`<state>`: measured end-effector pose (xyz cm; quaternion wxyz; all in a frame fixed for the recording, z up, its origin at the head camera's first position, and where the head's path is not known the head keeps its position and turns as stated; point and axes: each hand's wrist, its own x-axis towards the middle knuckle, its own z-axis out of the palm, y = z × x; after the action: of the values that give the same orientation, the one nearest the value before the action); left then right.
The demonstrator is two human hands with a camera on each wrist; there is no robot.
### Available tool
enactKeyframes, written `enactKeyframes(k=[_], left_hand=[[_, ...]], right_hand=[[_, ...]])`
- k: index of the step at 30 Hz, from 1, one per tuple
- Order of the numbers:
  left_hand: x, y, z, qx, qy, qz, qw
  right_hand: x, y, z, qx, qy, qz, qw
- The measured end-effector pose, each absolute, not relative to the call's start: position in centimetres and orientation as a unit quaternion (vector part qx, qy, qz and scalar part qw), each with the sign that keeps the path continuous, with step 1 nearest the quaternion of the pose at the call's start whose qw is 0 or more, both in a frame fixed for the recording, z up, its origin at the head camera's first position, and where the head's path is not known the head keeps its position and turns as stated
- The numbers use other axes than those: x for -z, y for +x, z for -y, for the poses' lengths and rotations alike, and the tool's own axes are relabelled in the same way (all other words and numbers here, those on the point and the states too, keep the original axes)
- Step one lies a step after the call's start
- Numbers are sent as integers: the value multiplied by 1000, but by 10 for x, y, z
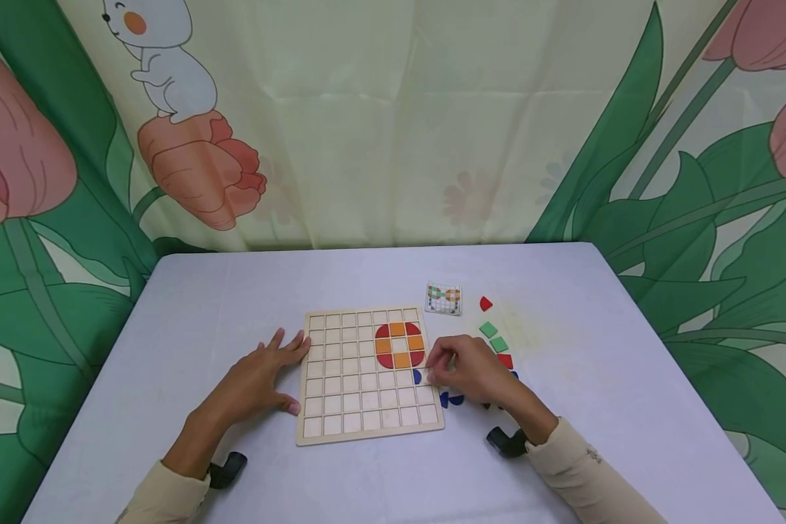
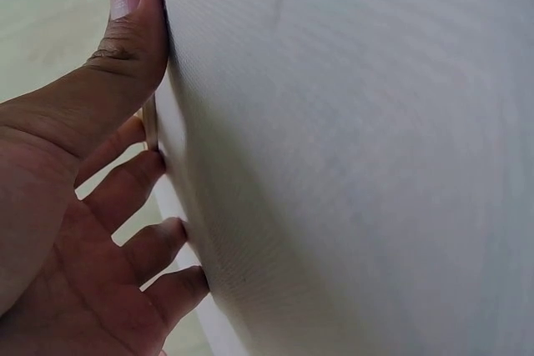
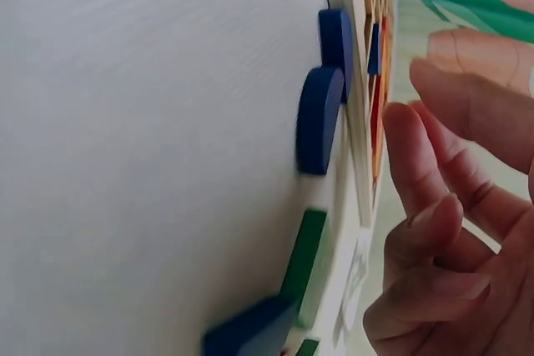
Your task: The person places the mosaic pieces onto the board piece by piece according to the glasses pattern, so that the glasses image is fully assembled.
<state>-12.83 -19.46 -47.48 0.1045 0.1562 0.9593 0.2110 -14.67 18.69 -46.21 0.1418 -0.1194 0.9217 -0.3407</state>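
Tile seating appears in hand: at lower centre, the left hand, fingers spread, touches the board; the right hand, fingertips parted and empty, is beside the blue tile, which likely next calls for pressing flush.

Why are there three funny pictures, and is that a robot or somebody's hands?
No robot here: these are a person's two bare hands. The wide picture comes from a camera on their head, looking down. The other two come from cameras on the wrists, so things look big and tipped sideways.

On the white table lies a wooden board with little squares. Orange pieces and red pieces make a ring on it, with a blue piece just below. To the right are a small card and loose red, green and blue pieces.

The left hand touches the board's left edge. The right hand is near that blue piece; its fingers don't seem to hold anything.
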Motion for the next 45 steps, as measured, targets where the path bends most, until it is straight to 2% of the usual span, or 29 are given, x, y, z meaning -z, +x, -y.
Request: enactKeyframes(k=[8, 16, 34, 45], left_hand=[[474, -129, 193, -206, 151, -961, 106], [475, -128, 193, -206, 145, -961, 111], [474, -127, 193, -208, 150, -960, 109], [474, -128, 192, -211, 150, -960, 107]], right_hand=[[462, -138, -201, 321, -122, -922, 181], [460, -133, -204, 289, -145, -928, 186], [461, -133, -207, 279, -188, -923, 185], [457, -133, -204, 299, -196, -921, 157]])
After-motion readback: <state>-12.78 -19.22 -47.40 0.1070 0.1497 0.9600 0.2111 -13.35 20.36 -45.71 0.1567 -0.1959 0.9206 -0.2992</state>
